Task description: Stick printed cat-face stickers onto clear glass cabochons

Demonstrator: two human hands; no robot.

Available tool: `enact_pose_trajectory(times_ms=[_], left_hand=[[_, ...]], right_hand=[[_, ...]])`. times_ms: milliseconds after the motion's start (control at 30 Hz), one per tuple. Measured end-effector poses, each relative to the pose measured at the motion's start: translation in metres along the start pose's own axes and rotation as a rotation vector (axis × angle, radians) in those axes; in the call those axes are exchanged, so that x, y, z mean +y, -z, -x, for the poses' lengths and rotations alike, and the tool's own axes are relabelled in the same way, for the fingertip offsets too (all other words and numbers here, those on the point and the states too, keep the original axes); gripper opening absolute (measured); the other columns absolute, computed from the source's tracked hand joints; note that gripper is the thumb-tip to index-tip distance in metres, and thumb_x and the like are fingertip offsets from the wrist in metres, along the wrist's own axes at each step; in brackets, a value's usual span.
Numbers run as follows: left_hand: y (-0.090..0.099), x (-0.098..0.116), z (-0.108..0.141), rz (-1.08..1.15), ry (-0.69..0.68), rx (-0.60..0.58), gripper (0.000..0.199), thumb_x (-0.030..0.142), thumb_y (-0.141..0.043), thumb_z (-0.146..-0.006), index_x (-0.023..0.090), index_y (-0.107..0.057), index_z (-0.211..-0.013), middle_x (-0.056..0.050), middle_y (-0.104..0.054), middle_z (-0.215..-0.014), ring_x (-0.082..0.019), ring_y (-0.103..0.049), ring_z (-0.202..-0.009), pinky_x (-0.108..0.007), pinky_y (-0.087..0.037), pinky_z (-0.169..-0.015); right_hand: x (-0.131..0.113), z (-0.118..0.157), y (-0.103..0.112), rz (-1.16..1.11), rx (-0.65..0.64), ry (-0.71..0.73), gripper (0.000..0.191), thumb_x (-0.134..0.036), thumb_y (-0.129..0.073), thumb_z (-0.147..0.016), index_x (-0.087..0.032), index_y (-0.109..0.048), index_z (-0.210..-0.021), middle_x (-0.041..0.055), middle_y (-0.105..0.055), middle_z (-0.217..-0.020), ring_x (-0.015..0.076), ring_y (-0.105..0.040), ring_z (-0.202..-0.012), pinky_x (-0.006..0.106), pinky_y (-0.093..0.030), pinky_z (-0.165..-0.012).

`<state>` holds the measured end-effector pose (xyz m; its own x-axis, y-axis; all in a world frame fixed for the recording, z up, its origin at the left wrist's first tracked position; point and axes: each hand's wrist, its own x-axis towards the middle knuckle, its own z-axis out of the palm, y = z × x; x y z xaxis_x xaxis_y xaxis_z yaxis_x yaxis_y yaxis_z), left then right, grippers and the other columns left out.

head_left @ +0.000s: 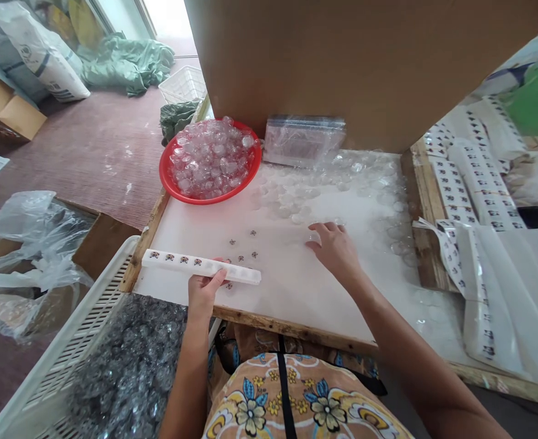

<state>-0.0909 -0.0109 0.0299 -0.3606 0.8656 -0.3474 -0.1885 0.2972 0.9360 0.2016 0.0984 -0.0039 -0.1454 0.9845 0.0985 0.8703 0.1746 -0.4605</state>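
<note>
In my left hand (pixel 207 286) is a long white sticker strip (pixel 159 259), gripped between thumb and fingers near its middle. Printed animal-face stickers show on its left part; the right part is bare white. Over the white tabletop (pixel 287 280), my right hand (pixel 335 247) has its thumb and fingers curled around what looks like a clear plastic disc (pixel 313 236). Many loose clear discs (pixel 296 204) are scattered beyond that hand. Several small pieces with animal-face stickers (pixel 241 258) lie on the tabletop behind the strip, some partly hidden by it.
A red basin (pixel 209 198) full of clear pieces stands at the back left, beside a stack of clear plastic bags (pixel 303 140). A large cardboard box (pixel 342 67) blocks the back. Sticker sheets (pixel 488 183) lie right; a white crate (pixel 77 341) holds clear pieces lower left.
</note>
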Motion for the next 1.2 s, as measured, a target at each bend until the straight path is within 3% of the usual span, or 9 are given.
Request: enact_pose_trajectory(times_ms=[133,300,433,533,633,767,1000,1200], left_hand=[[-0.004,-0.002,-0.001,-0.013,-0.011,-0.035,0.050,0.042,-0.082,-0.063,0.013,-0.070,-0.102,-0.011,-0.075,-0.094,-0.028,-0.070,-0.089,-0.034,-0.058,-0.069],[-0.006,0.000,0.001,-0.006,-0.032,-0.046,0.047,0.040,-0.081,-0.065,0.013,-0.071,-0.101,-0.010,-0.074,-0.090,-0.026,-0.070,-0.086,-0.032,-0.058,-0.068],[-0.004,-0.002,0.004,-0.021,-0.037,-0.024,0.045,0.040,-0.081,-0.065,0.013,-0.071,-0.100,-0.008,-0.074,-0.086,-0.024,-0.069,-0.080,-0.030,-0.057,-0.065],[-0.004,-0.005,0.005,-0.028,-0.035,-0.015,0.046,0.040,-0.082,-0.064,0.013,-0.071,-0.100,-0.008,-0.074,-0.085,-0.024,-0.069,-0.078,-0.030,-0.056,-0.063],[-0.006,-0.005,0.004,-0.025,-0.024,-0.024,0.046,0.040,-0.082,-0.064,0.013,-0.071,-0.100,-0.009,-0.074,-0.086,-0.024,-0.069,-0.079,-0.030,-0.056,-0.063],[-0.009,-0.002,0.002,-0.017,-0.016,-0.025,0.048,0.041,-0.082,-0.063,0.013,-0.071,-0.101,-0.009,-0.074,-0.088,-0.026,-0.070,-0.083,-0.030,-0.057,-0.065],[-0.010,-0.003,0.001,-0.017,-0.025,-0.033,0.049,0.043,-0.082,-0.062,0.013,-0.071,-0.100,-0.009,-0.074,-0.088,-0.027,-0.070,-0.086,-0.032,-0.057,-0.067],[-0.010,-0.003,0.002,-0.036,-0.024,-0.027,0.049,0.043,-0.082,-0.062,0.013,-0.071,-0.100,-0.009,-0.074,-0.087,-0.026,-0.070,-0.083,-0.031,-0.057,-0.065]], right_hand=[[0.003,0.010,-0.004,-0.045,-0.084,0.017,0.029,-0.013,-0.059,-0.080,-0.020,-0.063,-0.107,0.0134,-0.063,-0.104,0.0294,-0.057,-0.094,0.041,-0.047,-0.077],[-0.012,0.008,-0.005,-0.269,-0.078,-0.023,0.032,-0.019,-0.062,-0.078,-0.020,-0.060,-0.110,0.0096,-0.063,-0.106,0.0235,-0.061,-0.090,0.039,-0.051,-0.077],[-0.012,0.013,-0.003,-0.476,-0.093,-0.002,0.025,-0.022,-0.059,-0.078,-0.020,-0.062,-0.103,0.0086,-0.065,-0.101,0.0185,-0.063,-0.080,0.035,-0.053,-0.072],[-0.002,0.021,-0.003,-0.575,-0.100,-0.082,0.022,-0.020,-0.051,-0.080,-0.019,-0.063,-0.098,0.0075,-0.068,-0.094,0.0181,-0.065,-0.081,0.035,-0.054,-0.074],[0.008,0.029,-0.001,-0.516,-0.039,-0.124,0.021,-0.019,-0.048,-0.081,-0.019,-0.064,-0.096,0.0079,-0.068,-0.094,0.0187,-0.065,-0.082,0.035,-0.054,-0.074],[0.013,0.037,0.008,-0.385,-0.008,-0.049,0.017,-0.024,-0.051,-0.084,-0.020,-0.064,-0.095,0.0085,-0.066,-0.096,0.0196,-0.063,-0.079,0.035,-0.053,-0.070],[-0.011,0.051,-0.002,-0.163,-0.148,0.187,0.013,-0.021,-0.055,-0.087,-0.020,-0.063,-0.098,0.0106,-0.064,-0.097,0.0263,-0.058,-0.093,0.040,-0.050,-0.081],[-0.032,0.053,-0.017,-0.368,-0.161,0.120,0.020,-0.017,-0.042,-0.092,-0.021,-0.060,-0.100,0.0081,-0.064,-0.096,0.0195,-0.061,-0.081,0.032,-0.049,-0.071]])
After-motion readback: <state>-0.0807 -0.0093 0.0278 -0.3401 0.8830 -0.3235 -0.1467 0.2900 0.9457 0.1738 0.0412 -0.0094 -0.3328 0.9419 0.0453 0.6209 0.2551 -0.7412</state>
